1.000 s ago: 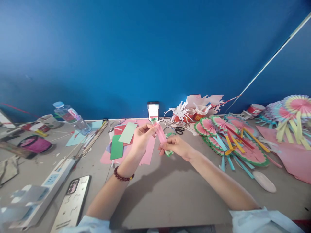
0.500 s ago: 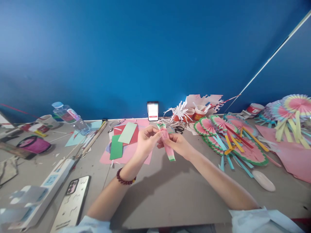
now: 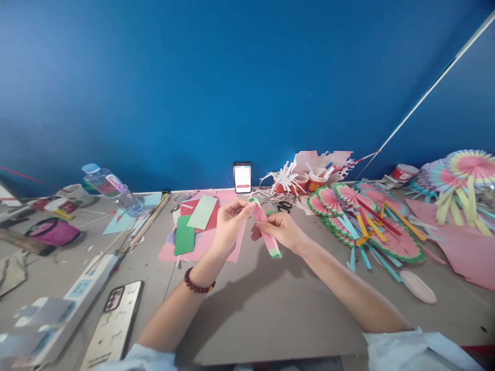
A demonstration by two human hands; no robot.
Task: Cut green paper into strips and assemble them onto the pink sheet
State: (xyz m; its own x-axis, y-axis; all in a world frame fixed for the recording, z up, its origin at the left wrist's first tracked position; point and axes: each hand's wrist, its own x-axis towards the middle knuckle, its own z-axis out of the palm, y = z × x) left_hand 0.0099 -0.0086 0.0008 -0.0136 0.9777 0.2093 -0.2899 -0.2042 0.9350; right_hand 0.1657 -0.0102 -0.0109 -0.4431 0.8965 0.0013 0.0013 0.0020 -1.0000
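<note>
Both my hands hold a folded pink paper strip with green ends above the grey table. My left hand, with a bead bracelet on its wrist, pinches the strip's upper end. Lower down, my right hand grips the strip around its middle, and the green-tipped lower end sticks out below the fingers. Behind my hands lies a pile of pink, green and red paper sheets.
Finished pink-and-green paper fans with coloured strips lie at the right. Scissors, paper cups and a standing phone are at the back. A water bottle, a power strip and a second phone lie at the left.
My hands came closer together on the strip, the right hand sliding up from its lower end to its middle. The strip's lower end now hangs free.
</note>
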